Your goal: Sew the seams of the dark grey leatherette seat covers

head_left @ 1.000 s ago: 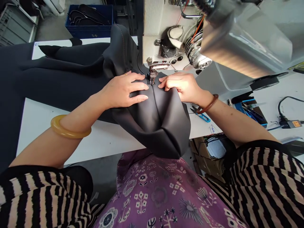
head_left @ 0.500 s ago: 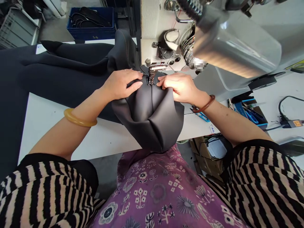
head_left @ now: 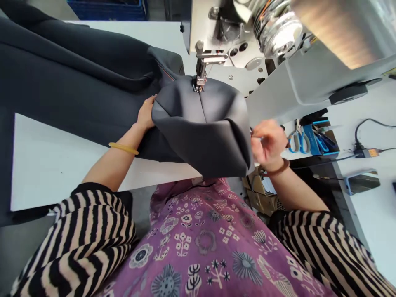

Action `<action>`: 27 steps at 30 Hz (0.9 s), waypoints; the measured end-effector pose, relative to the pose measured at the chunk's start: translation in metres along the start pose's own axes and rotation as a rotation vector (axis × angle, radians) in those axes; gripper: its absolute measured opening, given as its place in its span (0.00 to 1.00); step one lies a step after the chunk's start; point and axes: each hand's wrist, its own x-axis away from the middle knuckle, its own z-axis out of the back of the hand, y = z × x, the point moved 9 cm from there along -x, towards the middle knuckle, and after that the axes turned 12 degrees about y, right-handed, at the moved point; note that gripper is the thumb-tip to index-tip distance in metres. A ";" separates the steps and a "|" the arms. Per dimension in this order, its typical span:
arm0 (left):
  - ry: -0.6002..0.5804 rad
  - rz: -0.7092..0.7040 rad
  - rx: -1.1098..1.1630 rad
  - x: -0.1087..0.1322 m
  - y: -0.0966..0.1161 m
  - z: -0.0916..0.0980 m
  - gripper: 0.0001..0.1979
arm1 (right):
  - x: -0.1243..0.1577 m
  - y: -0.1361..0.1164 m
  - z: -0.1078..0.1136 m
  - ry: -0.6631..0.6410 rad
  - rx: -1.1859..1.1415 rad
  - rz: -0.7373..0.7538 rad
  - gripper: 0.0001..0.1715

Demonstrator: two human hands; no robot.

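Observation:
A smooth dark grey fabric piece with a seam down its middle lies folded under the presser foot of a sewing machine. My left hand grips its left edge, the thumb hidden by the cloth. At the right edge, my right hand is closed with curled fingers on the fabric's border, slightly smeared by motion. The larger dark cloth, showing a line of orange stitching, runs off to the left.
Blue-handled scissors and a blue box of tools lie right of the machine. A white table carries the cloth. Behind it stands a blue crate. Cardboard boxes sit below the table at right.
Both hands have left the presser foot and moved outward to the fabric's left and right edges. The folded front part is spread wider. The view has shifted.

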 end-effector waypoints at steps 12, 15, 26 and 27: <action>0.071 -0.084 0.236 0.004 0.187 0.153 0.25 | 0.048 -0.006 -0.012 -0.125 0.382 -0.017 0.35; -0.237 -0.138 0.386 0.000 0.218 0.122 0.29 | 0.047 -0.001 -0.040 -0.220 0.327 0.035 0.26; 0.060 -0.647 -0.165 0.036 0.243 0.098 0.32 | 0.114 0.025 -0.066 -0.515 0.128 0.094 0.20; 0.047 -0.702 -0.183 0.042 0.243 0.098 0.30 | 0.120 0.031 -0.067 -0.534 0.134 0.091 0.19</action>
